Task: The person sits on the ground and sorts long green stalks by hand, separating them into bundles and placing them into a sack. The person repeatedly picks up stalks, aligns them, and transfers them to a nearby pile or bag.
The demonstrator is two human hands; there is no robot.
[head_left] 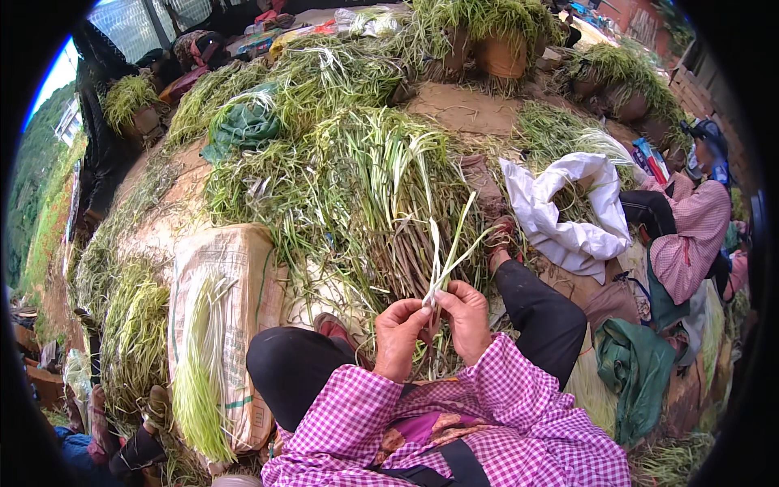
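In the middle of the head view, my left hand (pixel 398 339) and my right hand (pixel 464 321) are close together, both closed on a few pale green-white stalks (pixel 441 260) with darker lower ends, thumbs and fingertips pinched at the lighter part. Just beyond them lies a large loose bundle of green stalks with brownish stems (pixel 393 195). To my left, a sheaf of long pale yellow-green stalks (pixel 203 365) rests on a beige woven sack (pixel 251 276).
A white sack (pixel 596 231) and green cloth (pixel 629 373) lie to my right, near a seated person (pixel 690 235). Another person's leg (pixel 130 454) shows at lower left. Heaped greens (pixel 324 89), a green bag (pixel 239 134) and pots topped with greens (pixel 499 57) are farther back.
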